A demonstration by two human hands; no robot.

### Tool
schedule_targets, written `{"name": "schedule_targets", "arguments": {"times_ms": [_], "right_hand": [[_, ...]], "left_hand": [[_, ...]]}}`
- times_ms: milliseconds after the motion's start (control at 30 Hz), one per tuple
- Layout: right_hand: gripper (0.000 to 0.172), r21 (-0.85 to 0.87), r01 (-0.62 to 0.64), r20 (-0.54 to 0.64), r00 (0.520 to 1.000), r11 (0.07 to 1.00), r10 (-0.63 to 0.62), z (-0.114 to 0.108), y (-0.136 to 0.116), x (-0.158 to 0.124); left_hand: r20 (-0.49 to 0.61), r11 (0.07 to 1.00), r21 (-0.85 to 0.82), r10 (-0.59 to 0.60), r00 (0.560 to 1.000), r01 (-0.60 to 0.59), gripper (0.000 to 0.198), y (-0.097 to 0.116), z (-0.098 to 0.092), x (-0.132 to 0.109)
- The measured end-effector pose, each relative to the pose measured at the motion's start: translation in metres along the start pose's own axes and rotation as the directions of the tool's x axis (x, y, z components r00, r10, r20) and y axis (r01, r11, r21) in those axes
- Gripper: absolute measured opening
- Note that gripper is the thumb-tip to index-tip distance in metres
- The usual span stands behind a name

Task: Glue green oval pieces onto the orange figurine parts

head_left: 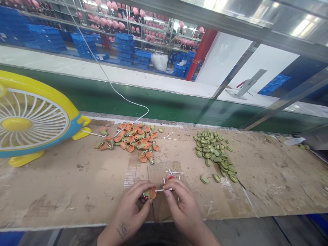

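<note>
In my left hand [135, 203] is a small green figurine [148, 194] with a round orange hollow end, held between thumb and fingers. That hollow end faces right. My right hand [183, 201] pinches a white cotton swab [164, 190], its tip at the rim of the orange hollow; whether it touches I cannot tell. Just beyond my right fingers, a small red container [171, 177] is partly hidden, with several loose cotton swabs [175, 172] around it. A pile of similar orange and green figurines [135, 136] lies further off to the left.
Green oval pieces [211, 148] are heaped on the cardboard [89, 184] to the right. A yellow and blue fan [36, 119] stands at left, a white cord [123, 97] running near the figurines. Behind rises a green ledge [164, 111]; blue crates [124, 48] are stacked beyond.
</note>
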State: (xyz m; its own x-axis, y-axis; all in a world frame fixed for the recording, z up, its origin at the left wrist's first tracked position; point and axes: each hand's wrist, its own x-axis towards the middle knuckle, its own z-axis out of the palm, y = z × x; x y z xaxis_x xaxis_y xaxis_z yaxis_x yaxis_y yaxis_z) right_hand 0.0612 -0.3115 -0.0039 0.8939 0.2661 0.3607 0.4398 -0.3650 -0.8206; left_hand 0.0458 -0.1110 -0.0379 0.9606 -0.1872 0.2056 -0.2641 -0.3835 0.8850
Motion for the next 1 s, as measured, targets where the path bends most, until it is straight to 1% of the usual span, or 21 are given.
{"name": "schedule_targets", "arguments": {"times_ms": [133, 233, 333, 400, 467, 533, 667, 733, 800, 900, 1000], "right_hand": [[0.017, 0.019, 0.036, -0.015, 0.999, 0.999, -0.036, -0.003, -0.002, 0.0], [0.019, 0.028, 0.043, -0.092, 0.995, 0.999, -0.04, -0.011, -0.001, 0.0], [0.018, -0.04, 0.007, -0.158, 0.987, 0.999, -0.013, -0.024, 0.007, 0.002], [0.016, -0.105, -0.028, -0.148, 0.989, 0.994, 0.013, -0.031, 0.014, 0.003], [0.016, -0.159, -0.06, -0.103, 0.994, 0.985, 0.044, -0.034, 0.022, 0.003], [0.016, -0.201, -0.081, -0.059, 0.996, 0.976, 0.071, -0.035, 0.029, 0.002], [0.016, -0.26, -0.058, -0.011, 0.998, 0.964, 0.057, -0.031, 0.035, 0.001], [0.016, -0.263, -0.041, -0.016, 0.999, 0.964, 0.038, -0.031, 0.034, 0.001], [0.016, -0.243, -0.028, -0.048, 0.999, 0.97, 0.016, -0.032, 0.03, 0.001], [0.016, -0.214, -0.009, -0.098, 0.995, 0.977, -0.012, -0.037, 0.024, 0.002], [0.015, -0.216, -0.015, -0.068, 0.998, 0.976, 0.001, -0.042, 0.02, 0.003]], "left_hand": [[0.005, 1.0, -0.022, -0.006, 1.0, 0.006, 0.039, 0.001, -0.001, 0.001], [-0.039, 0.998, -0.061, -0.027, 0.999, 0.025, 0.036, -0.001, -0.002, 0.002], [-0.084, 0.991, -0.123, -0.065, 0.994, 0.054, 0.033, -0.006, -0.003, 0.001], [-0.1, 0.98, -0.177, -0.11, 0.989, 0.091, 0.032, -0.01, -0.003, -0.001], [-0.105, 0.957, -0.246, -0.181, 0.978, 0.151, 0.033, -0.013, -0.003, -0.003], [-0.097, 0.925, -0.336, -0.223, 0.97, 0.179, 0.029, -0.015, -0.004, -0.003], [-0.11, 0.859, -0.502, -0.178, 0.978, 0.1, 0.011, -0.014, -0.008, 0.001], [-0.121, 0.834, -0.547, -0.169, 0.978, 0.077, 0.011, -0.014, -0.01, 0.003], [-0.116, 0.807, -0.586, -0.178, 0.977, 0.077, 0.015, -0.016, -0.012, 0.004], [-0.068, 0.752, -0.647, -0.224, 0.972, 0.127, 0.019, -0.018, -0.013, 0.004], [-0.007, 0.711, -0.677, -0.267, 0.964, 0.192, 0.021, -0.02, -0.013, 0.003]]}}
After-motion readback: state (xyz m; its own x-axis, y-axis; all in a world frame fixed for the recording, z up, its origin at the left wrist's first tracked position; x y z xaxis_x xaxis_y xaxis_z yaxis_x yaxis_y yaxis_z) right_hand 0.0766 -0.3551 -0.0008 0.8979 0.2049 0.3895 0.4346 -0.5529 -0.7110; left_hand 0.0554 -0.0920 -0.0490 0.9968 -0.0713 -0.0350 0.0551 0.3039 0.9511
